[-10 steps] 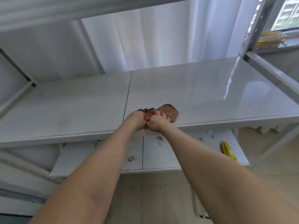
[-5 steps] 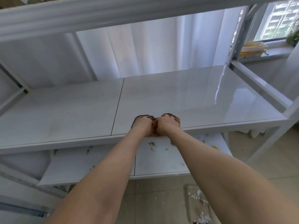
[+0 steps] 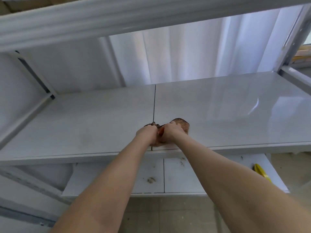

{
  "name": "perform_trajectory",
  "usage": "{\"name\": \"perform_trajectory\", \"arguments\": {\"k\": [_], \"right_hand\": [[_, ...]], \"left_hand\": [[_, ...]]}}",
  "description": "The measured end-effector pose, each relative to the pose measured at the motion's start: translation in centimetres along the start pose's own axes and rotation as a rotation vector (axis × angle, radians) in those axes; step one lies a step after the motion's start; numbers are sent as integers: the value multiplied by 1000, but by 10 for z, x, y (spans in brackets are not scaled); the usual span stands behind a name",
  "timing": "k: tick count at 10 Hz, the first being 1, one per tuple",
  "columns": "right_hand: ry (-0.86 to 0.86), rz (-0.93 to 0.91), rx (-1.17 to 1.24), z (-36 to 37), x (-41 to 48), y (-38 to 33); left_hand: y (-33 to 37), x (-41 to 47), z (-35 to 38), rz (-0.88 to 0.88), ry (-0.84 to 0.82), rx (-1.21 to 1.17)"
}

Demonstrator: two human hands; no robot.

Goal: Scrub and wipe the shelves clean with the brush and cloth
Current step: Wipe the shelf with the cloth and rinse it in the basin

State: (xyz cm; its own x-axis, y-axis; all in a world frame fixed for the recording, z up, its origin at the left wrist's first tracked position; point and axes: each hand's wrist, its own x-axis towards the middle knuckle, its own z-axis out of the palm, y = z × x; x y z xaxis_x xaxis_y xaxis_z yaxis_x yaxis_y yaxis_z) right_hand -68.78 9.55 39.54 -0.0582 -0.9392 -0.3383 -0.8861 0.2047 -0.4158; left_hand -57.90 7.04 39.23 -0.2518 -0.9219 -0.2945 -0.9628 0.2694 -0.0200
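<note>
Fists meet: my left hand and right hand both clutch the bunched brown mesh cloth, bulging toward one o'clock on the glossy white shelf.

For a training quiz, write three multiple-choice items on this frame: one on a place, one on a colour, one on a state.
1. Where is the brown cloth?
A. on the floor
B. near the front edge of the middle shelf
C. hanging from the top rail

2. What colour is the object at the right end of the lower shelf?
A. yellow
B. blue
C. black

3. What are the left hand and right hand doing?
A. hanging idle
B. one holds a brush
C. both grip the brown cloth

Key: B, it lies by the panel seam near the edge; A, it shows bright yellow; C, both fists are bunched on it.
</note>
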Motion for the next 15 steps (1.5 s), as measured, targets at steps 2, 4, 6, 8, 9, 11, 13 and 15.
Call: {"name": "perform_trajectory", "arguments": {"k": [2, 4, 6, 8, 9, 11, 13, 15], "right_hand": [[-2, -17, -6, 37, 38, -95], [-61, -59, -8, 63, 67, -156], [-18, -75, 86, 54, 67, -139], [92, 129, 70, 37, 52, -99], [10, 175, 81, 29, 37, -87], [-169, 134, 30, 25, 9, -76], [-245, 83, 13, 41, 4, -88], [64, 22, -88, 50, 18, -110]], "left_hand": [[-101, 27, -1, -23, -79, 11], [-170, 45, -4, -100, -88, -71], [-164, 46, -8, -9, -114, -140], [-119, 29, -10, 230, -127, -164], [-106, 18, -19, 240, -173, -212], [-89, -15, -20, 231, -182, -179], [-93, -29, -5, 251, -87, -91], [-124, -4, 0, 153, -44, -128]]}}
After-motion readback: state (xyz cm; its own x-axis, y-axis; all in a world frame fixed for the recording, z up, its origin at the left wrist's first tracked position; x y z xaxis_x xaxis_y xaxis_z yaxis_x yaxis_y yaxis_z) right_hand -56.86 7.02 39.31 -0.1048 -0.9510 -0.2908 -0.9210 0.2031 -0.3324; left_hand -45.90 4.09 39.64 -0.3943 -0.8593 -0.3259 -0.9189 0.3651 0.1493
